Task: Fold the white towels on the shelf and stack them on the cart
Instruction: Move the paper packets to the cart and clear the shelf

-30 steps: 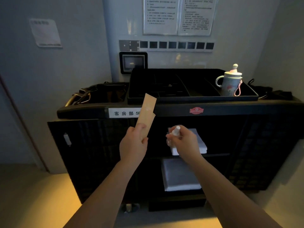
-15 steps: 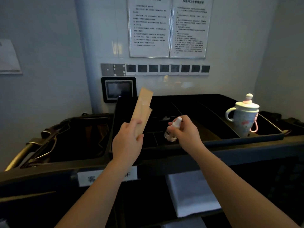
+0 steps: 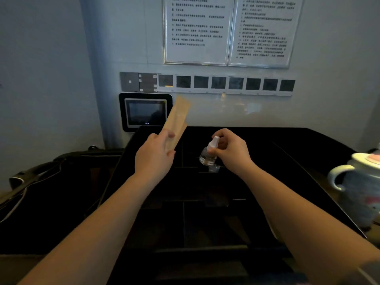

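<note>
My left hand (image 3: 154,156) grips a long tan paper packet (image 3: 177,120) that sticks up and to the right, over the back left of the black divided tray (image 3: 308,153) on top of the cart. My right hand (image 3: 232,151) holds a small clear bottle with a white cap (image 3: 208,154) by its top, hanging low over a middle compartment of the tray. No white towels are in view; the cart's shelves lie below the frame.
A pale mug with a lid and handle (image 3: 357,188) stands at the tray's right end. A dark bag with straps (image 3: 51,182) hangs at the cart's left. A small wall screen (image 3: 145,112) and framed notices (image 3: 228,31) are behind the cart.
The view has risen from the cart's shelves to its top tray, so the towels have dropped out of sight. Both hands moved up and forward over the tray, still holding packet and bottle.
</note>
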Available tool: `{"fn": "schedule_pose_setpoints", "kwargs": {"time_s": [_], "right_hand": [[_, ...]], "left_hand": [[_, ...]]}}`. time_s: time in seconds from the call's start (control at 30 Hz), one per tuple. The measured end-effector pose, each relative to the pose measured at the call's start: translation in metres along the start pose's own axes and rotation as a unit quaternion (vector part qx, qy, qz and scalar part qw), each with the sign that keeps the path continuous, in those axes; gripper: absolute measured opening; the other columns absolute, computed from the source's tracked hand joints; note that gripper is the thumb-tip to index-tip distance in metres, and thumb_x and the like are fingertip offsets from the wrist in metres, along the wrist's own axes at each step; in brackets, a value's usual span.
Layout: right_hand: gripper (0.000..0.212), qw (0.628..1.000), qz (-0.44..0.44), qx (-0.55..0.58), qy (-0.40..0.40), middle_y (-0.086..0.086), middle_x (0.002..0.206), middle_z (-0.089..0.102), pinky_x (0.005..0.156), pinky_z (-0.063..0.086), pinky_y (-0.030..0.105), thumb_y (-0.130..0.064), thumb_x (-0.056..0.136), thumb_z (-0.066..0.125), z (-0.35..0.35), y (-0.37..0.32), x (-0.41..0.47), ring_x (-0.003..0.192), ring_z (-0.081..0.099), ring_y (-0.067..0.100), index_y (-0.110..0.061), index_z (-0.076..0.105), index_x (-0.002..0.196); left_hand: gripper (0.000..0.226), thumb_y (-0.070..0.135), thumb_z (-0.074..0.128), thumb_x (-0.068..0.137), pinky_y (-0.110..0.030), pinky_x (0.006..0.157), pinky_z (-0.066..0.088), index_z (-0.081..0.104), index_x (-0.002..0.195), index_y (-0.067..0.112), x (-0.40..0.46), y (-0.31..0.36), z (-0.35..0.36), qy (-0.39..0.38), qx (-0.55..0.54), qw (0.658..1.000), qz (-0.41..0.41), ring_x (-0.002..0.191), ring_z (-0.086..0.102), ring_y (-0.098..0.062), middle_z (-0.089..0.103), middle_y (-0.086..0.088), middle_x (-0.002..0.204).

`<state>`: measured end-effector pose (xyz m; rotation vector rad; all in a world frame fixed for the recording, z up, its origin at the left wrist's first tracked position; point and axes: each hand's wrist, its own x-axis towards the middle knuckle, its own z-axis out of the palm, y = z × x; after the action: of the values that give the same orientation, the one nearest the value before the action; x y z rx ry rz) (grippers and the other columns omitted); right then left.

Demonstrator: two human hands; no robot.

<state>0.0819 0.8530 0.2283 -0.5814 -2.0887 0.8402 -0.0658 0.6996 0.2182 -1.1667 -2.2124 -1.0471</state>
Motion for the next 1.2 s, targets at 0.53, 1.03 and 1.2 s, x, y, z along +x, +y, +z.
{"fn": "schedule_pose_setpoints", "kwargs": {"time_s": [0.53, 1.03, 1.2], "right_hand": [[0.023, 0.972, 0.079, -0.127, -0.180, -0.002, 0.092, 0.059, 0.054, 0.043, 0.019, -0.016, 0.082, 0.073, 0.091, 0.068, 0.081, 0.076, 0.059, 0.011, -0.031, 0.057, 0.091], [0.072, 0.985, 0.089, 0.093, -0.115, 0.007, 0.117, 0.065, 0.095, 0.052, 0.038, -0.037, 0.075, 0.076, 0.070, 0.015, 0.074, 0.106, 0.064, 0.019, -0.006, 0.049, 0.134], [0.074, 0.837, 0.196, 0.487, -0.155, 0.018, 0.113, 0.067, 0.073, 0.058, 0.036, -0.028, 0.066, 0.077, 0.073, -0.006, 0.052, 0.097, 0.069, 0.029, -0.001, 0.049, 0.129]], "left_hand": [[0.041, 0.031, 0.072, 0.080, -0.028, 0.063, 0.043, 0.045, 0.107, 0.045, 0.034, -0.057, 0.022, -0.097, 0.028, 0.995, 0.009, 0.081, 0.051, -0.012, 0.049, 0.010, 0.098], [0.044, 0.030, 0.073, 0.078, -0.025, 0.068, 0.042, 0.045, 0.108, 0.047, 0.036, -0.056, 0.009, -0.094, -0.025, 0.993, 0.073, 0.089, 0.051, -0.010, 0.051, 0.011, 0.106], [0.044, 0.029, 0.074, 0.078, -0.013, 0.067, 0.036, 0.045, 0.106, 0.047, 0.029, -0.035, 0.012, -0.083, -0.108, 0.983, 0.124, 0.091, 0.045, 0.014, 0.047, 0.027, 0.103]]}}
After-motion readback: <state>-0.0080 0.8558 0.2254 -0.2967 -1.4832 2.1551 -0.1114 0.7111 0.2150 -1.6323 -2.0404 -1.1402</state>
